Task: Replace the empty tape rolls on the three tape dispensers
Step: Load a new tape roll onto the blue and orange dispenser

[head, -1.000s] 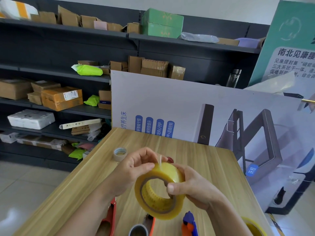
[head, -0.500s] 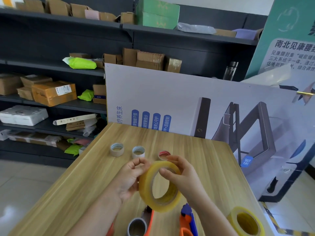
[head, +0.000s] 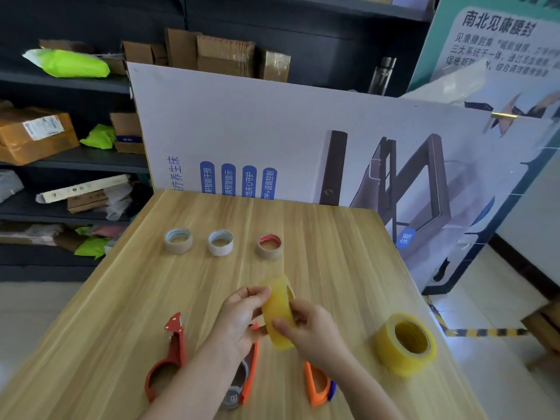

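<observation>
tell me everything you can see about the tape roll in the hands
The tape roll is a full ring of translucent yellow tape, held upright and nearly edge-on above the wooden table, so little of its core opening shows. The left hand pinches its left side and the right hand grips its right side, thumb across the band. It touches nothing else.

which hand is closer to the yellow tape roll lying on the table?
Right. The right hand is just left of the lying roll; the left hand is farther left.
</observation>
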### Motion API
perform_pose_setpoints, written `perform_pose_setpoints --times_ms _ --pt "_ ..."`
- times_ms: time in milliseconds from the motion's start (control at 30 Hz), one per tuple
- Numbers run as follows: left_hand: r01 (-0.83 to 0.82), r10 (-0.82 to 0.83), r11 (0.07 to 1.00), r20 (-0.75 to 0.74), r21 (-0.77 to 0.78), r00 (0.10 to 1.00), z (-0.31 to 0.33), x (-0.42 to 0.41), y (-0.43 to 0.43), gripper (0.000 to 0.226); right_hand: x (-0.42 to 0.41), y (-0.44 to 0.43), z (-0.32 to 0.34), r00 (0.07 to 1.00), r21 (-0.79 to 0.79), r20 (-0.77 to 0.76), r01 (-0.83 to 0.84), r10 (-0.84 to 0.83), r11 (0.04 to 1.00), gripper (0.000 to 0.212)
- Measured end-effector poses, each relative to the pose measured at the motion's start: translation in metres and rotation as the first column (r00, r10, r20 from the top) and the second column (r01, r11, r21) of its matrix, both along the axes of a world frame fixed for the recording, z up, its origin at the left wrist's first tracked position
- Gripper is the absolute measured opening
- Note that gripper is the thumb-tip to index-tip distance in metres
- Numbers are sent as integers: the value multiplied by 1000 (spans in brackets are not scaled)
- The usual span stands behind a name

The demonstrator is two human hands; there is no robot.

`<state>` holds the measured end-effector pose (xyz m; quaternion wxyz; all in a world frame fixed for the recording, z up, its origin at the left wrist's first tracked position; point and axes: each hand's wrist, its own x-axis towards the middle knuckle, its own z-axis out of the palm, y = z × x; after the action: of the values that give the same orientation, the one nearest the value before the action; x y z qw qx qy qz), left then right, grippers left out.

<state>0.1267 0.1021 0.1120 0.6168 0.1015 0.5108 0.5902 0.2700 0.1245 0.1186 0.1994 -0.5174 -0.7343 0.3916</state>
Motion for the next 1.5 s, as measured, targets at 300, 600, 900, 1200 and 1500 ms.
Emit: perform_pose_setpoints --times_ms 300,600,900,1200,1500 --pt "169 -176 981 67 96 982 -31 4 12 14 22 6 -21 966 293 257 -95 17 951 22" --pt "152 -183 976 -209 -156 961 -68 34 29 31 58 39 -53 990 143 54 -137 131 980 16" --pt "377 -499 835 -260 -401 827 -108 52 27 31 102 90 -123 897 -263 443 136 -6 955 37" --pt "465 -630 742 -266 -483 730 -120 45 37 31 96 97 -148 769 -281 604 -39 208 959 22" --pt "590 -702 694 -207 -414 681 -125 44 55 37 102 105 -151 824 -170 547 -63 148 983 23"
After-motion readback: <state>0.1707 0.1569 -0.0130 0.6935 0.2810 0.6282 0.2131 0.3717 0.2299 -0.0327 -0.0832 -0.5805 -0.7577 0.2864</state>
